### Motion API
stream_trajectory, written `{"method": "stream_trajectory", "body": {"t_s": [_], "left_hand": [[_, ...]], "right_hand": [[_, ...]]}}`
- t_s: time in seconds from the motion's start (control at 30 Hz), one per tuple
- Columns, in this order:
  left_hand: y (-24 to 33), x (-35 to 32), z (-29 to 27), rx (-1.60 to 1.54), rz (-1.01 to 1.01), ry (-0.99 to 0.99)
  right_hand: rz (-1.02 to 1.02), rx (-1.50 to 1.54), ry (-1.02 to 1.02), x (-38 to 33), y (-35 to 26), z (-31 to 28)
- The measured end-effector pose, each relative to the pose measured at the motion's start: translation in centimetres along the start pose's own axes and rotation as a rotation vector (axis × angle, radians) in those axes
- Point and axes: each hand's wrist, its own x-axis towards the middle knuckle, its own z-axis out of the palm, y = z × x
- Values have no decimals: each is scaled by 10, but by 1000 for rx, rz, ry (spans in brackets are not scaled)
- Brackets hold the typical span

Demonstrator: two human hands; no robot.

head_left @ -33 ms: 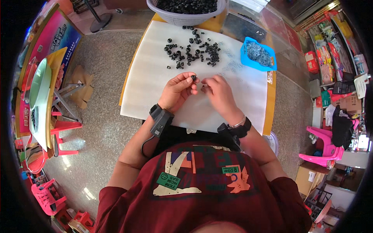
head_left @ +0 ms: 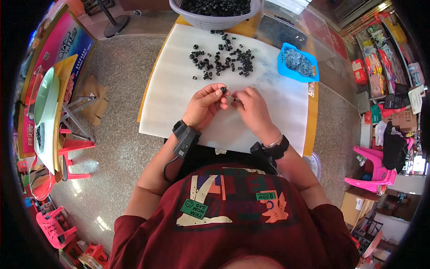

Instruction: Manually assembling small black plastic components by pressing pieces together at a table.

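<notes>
My left hand [head_left: 204, 105] pinches a small black ring-shaped part [head_left: 222, 90] between thumb and fingertips. My right hand [head_left: 253, 107] is close beside it, fingers closed on a tiny dark piece [head_left: 236, 101] that I cannot make out. Both hands hover over a white sheet [head_left: 174, 94] covering the table. A loose pile of black ring parts [head_left: 221, 60] lies just beyond the hands. At the far right stands a blue tray [head_left: 313, 76] of small grey metal pieces. A white basket [head_left: 210, 20] full of black parts sits at the table's far edge. Each wrist wears a black strapped device.
A pink plastic chair [head_left: 374, 168] stands to the right, near shelves of packaged goods. On the left are a red stool [head_left: 74, 148], a cardboard box [head_left: 96, 98] and a side table with a green bowl [head_left: 45, 98]. The floor is speckled grey.
</notes>
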Motion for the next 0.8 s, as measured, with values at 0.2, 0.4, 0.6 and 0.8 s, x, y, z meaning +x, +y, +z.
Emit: {"method": "stream_trajectory", "body": {"t_s": [0.2,0.4,0.6,0.8], "left_hand": [[-2,0,-4,11,-25,-10],[0,-2,1,61,-24,6],[0,-2,2,83,-49,-25],[-1,-3,2,111,-37,8]], "right_hand": [[62,89,26,1,2,1],[279,647,53,17,-28,-24],[168,604,68,16,-29,-17],[48,372,113,16,-31,-17]]}}
